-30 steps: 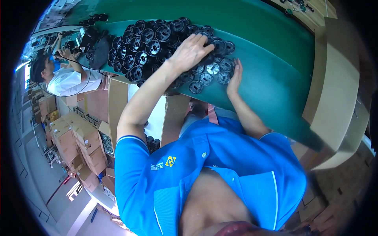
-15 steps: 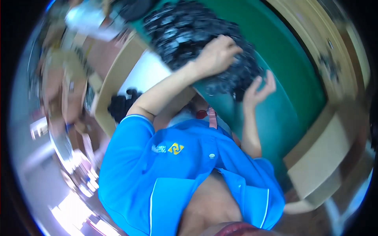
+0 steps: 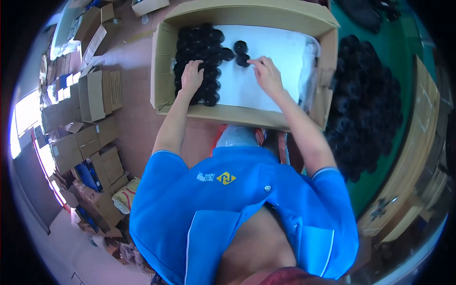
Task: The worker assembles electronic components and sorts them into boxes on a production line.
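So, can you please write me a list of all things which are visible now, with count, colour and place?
Open cardboard box: one, brown, before the person
Sheet: one, white, on the box bottom
Packed round parts: many, black, left side of box
Separate round parts: two, black, mid-box
Heaped round parts: many, black, on the table
Table: one, green, right
Wooden ledge: one, pale brown, beyond the table
Small parts: a few, dark, on the ledge
Background boxes: several, brown, left
Bag: one, pale and red, left
Shirt: one, blue, on the person
Left hand: one, bare, at packed parts
Right hand: one, bare, at nearer separate part
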